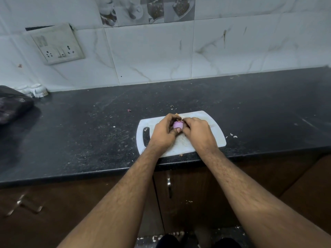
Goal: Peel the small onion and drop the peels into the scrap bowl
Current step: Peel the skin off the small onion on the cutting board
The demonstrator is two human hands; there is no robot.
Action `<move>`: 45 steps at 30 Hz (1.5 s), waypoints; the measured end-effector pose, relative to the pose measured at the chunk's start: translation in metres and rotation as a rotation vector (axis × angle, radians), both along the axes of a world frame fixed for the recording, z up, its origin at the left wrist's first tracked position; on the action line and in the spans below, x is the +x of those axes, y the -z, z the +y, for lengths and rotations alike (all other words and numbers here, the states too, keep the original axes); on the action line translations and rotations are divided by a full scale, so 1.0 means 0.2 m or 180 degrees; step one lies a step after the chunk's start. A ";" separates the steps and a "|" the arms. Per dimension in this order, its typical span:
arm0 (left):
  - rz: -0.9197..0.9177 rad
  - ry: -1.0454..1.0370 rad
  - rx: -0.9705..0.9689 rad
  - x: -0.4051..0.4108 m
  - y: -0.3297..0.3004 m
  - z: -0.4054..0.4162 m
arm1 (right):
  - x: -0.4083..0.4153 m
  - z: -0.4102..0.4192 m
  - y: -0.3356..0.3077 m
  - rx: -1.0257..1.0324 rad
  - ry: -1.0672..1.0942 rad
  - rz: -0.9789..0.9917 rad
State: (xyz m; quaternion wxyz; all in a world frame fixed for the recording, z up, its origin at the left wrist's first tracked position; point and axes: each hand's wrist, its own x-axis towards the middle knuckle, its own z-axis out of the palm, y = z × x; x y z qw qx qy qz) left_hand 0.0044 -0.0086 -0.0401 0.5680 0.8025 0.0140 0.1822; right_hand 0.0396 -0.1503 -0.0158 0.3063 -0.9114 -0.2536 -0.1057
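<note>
Small onion [177, 125], pale purple and mostly bare, held just above the middle of a white cutting board [211, 127], pinched between both hands. Left hand [163, 133] curled round its left side, thumb tip pressed against the lower front of the bulb. Right hand [197, 132] closed in from the right, fingers bent at the top of the bulb where a scrap of brown papery peel [178, 120] sticks up; exactly which fingers pinch that scrap, impossible to tell. Another brown fragment showing just behind the left hand's knuckles. Board lying flat near the front edge of a dark speckled worktop [80, 133], slotted handle [146, 136] at its left end, faint residue on its surface beneath the wrists. Small peel flecks scattered over the worktop: a few pale ones [233, 135] just right of the board, a tiny purple bit [129, 110] beyond its far left corner, one more at the board's near edge. Far left, a dark crumpled bag [12, 106], with small white ceramic pieces [38, 90] against the wall behind it. Marbled white tiles on the wall [152, 51], a switch-and-socket plate [57, 44] mounted crookedly at upper left. Below the worktop, brown cabinet doors [188, 194] with a metal handle [168, 187].
</note>
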 end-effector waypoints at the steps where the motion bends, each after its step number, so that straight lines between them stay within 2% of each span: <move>1: 0.0004 0.0025 -0.0044 0.00 0.00 0.00 | 0.00 0.00 0.00 0.0080 0.0001 0.0038; 5: 0.0052 0.0136 -0.0182 0.01 0.01 0.02 | 0.02 0.00 0.02 0.0264 0.0075 0.0116; 9: 0.0085 0.0285 -0.0294 0.00 0.01 0.03 | 0.04 -0.02 0.04 0.0833 0.0360 0.0203; 13: -0.0036 0.0136 -0.0250 0.00 0.01 0.02 | 0.05 -0.01 0.05 0.0755 0.0417 0.0187; 18: 0.0003 0.0179 -0.0148 0.00 0.01 0.05 | 0.08 -0.02 0.07 0.0942 0.0906 0.0047; 20: 0.0087 0.0178 -0.0136 0.00 0.01 0.06 | 0.07 -0.02 0.06 0.0710 0.0883 -0.0047; 23: 0.0193 0.0034 -0.0253 0.01 0.01 0.04 | 0.06 -0.02 0.06 0.0374 0.0456 -0.0096; 28: 0.0016 -0.0275 0.0174 0.01 0.02 0.03 | 0.05 0.00 0.06 -0.0187 -0.0067 -0.0344; 32: 0.0080 -0.0099 0.0052 0.00 0.02 0.04 | 0.07 0.01 0.08 -0.0525 0.0032 -0.0469; 35: -0.0007 -0.0019 0.0438 0.00 0.02 0.03 | 0.06 0.02 0.09 -0.0734 0.0170 -0.0500; 39: 0.0034 -0.0204 0.1004 0.02 0.01 0.01 | 0.06 0.03 0.09 -0.0706 0.0296 -0.0404; 42: 0.0038 -0.0273 0.0898 0.02 0.00 0.01 | 0.06 0.02 0.09 -0.0661 0.0192 -0.0313; 45: 0.0100 -0.0266 0.0429 0.00 -0.01 0.02 | 0.06 0.00 0.08 -0.0471 -0.0009 -0.0225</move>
